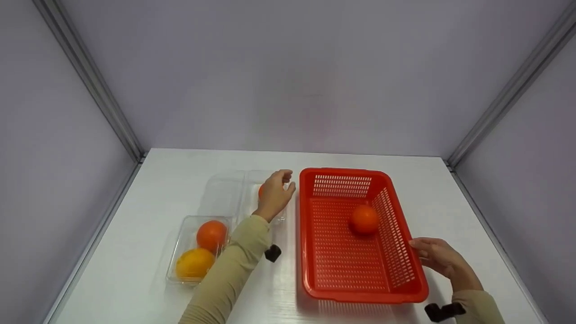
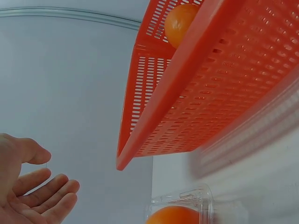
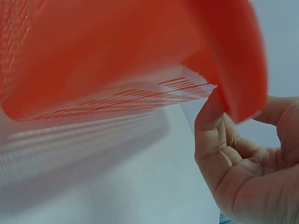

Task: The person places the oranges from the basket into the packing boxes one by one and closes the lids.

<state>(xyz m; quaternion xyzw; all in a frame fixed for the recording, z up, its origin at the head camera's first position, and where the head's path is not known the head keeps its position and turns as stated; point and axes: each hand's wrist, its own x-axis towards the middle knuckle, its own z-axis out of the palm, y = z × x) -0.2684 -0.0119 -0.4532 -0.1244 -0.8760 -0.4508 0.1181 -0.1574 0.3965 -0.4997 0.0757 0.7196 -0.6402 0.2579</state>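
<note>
A red slotted basket (image 1: 307, 234) stands on the white table (image 1: 144, 270) with one orange (image 1: 364, 219) inside it. My right hand (image 1: 434, 256) holds the basket's right rim near the front corner. In the right wrist view its thumb (image 3: 209, 119) presses up under the basket's rim (image 3: 233, 70). My left hand (image 1: 275, 193) hovers with relaxed fingers (image 2: 44, 191) over an opened clear plastic box (image 1: 225, 191), just left of the basket (image 2: 210, 93). An orange (image 2: 175, 215) lies in that box, mostly hidden behind the hand in the head view.
A second clear box (image 1: 179, 243) at the front left holds two oranges, a darker one (image 1: 211, 235) and a yellower one (image 1: 194, 264). Grey walls with metal corner rails (image 1: 112, 112) close in the table on three sides.
</note>
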